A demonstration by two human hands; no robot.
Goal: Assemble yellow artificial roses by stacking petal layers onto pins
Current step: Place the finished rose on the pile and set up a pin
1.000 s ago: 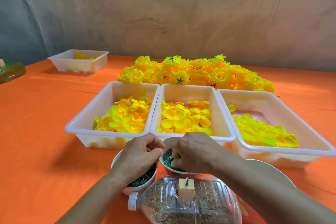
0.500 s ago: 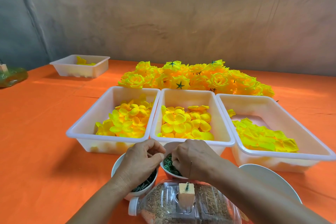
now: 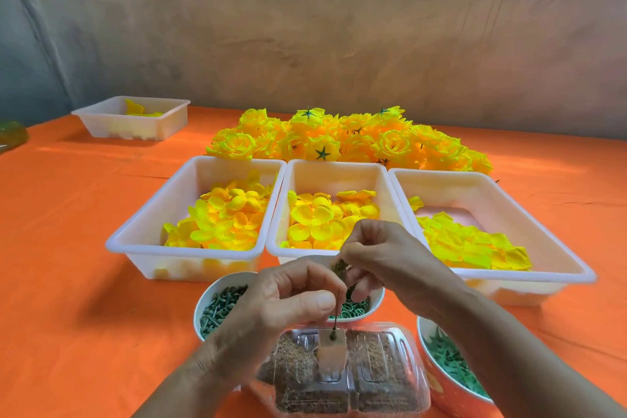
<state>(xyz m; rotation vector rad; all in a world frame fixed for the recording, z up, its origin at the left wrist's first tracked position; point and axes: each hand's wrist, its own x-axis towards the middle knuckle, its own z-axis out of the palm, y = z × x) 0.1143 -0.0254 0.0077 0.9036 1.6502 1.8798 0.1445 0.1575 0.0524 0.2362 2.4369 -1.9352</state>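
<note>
A thin dark pin (image 3: 338, 310) stands upright in a pale block (image 3: 331, 348) fixed on a sand-filled plastic bottle (image 3: 380, 380) at the near edge. My left hand (image 3: 281, 302) pinches the pin's shaft between thumb and forefinger. Just above it, my right hand (image 3: 383, 254) pinches a small green piece (image 3: 339, 266) at the pin's top. Behind the hands, three white trays hold yellow petal layers: left tray (image 3: 183, 250), middle tray (image 3: 336, 164), right tray (image 3: 526, 275). Finished yellow roses (image 3: 339, 139) are piled beyond them.
Three bowls stand around the bottle: one with green pins (image 3: 217, 309), one with green rings (image 3: 356, 308) under my hands, one with green leaf pieces (image 3: 448, 360) at the right. A small white tray (image 3: 135, 125) stands far left on the orange cloth (image 3: 68, 248).
Both hands have lifted out of the bowls. The left hand now pinches the pin's shaft and the right holds a green piece at its top.
</note>
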